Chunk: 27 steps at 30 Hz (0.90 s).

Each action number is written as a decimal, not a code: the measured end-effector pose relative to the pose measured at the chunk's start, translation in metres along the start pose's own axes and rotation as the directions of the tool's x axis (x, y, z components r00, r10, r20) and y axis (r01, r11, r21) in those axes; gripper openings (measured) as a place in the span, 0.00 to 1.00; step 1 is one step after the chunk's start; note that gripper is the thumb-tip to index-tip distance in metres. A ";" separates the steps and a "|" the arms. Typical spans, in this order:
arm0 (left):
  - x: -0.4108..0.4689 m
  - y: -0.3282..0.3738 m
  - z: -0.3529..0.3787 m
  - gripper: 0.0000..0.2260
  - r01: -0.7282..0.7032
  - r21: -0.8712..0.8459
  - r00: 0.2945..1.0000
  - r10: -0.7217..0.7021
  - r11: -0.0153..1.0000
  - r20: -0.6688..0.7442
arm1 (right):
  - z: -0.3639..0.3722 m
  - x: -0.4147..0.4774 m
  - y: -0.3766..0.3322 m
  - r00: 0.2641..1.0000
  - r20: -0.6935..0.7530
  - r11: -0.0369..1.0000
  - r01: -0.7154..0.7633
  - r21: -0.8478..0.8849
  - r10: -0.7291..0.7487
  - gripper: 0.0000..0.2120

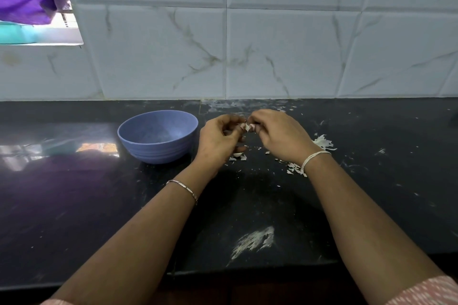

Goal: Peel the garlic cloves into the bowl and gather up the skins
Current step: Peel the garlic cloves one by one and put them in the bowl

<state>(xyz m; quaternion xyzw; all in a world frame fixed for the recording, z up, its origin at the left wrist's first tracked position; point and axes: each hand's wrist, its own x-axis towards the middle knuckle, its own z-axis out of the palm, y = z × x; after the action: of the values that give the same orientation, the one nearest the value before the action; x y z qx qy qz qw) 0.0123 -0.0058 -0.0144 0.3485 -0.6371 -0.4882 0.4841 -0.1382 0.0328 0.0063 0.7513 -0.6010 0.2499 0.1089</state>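
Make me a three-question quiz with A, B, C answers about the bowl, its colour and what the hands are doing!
1. Where is the bowl from the left hand and right hand?
A) to their left
B) to their right
C) between them

2. What colour is the bowl?
A) red
B) blue
C) yellow

3. What are the hands doing?
A) waving
B) pinching one garlic clove between them
C) lifting the bowl

Answers:
1 A: the bowl stands just left of the left hand.
2 B: its wall and inside are blue.
3 B: fingertips of both hands meet on the clove, its skin half off.
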 end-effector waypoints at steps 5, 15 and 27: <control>-0.002 0.001 0.000 0.11 -0.008 0.015 0.999 0.008 1.000 0.043 | -0.003 -0.001 0.003 1.000 0.007 1.000 -0.004 0.027 0.004 0.06; 0.002 -0.003 -0.002 0.08 0.008 0.020 0.998 -0.009 1.000 0.062 | -0.010 -0.003 0.005 0.998 -0.006 0.998 -0.058 0.020 0.058 0.07; -0.003 -0.001 0.001 0.07 0.131 -0.128 0.974 -0.104 0.983 0.200 | -0.043 -0.026 0.052 0.886 0.100 0.888 -0.438 -0.140 0.453 0.14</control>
<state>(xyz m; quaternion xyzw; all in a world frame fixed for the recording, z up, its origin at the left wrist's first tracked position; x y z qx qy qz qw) 0.0125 -0.0032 -0.0166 0.3020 -0.6231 -0.5911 0.4137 -0.2021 0.0612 0.0225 0.6002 -0.7767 0.1841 0.0519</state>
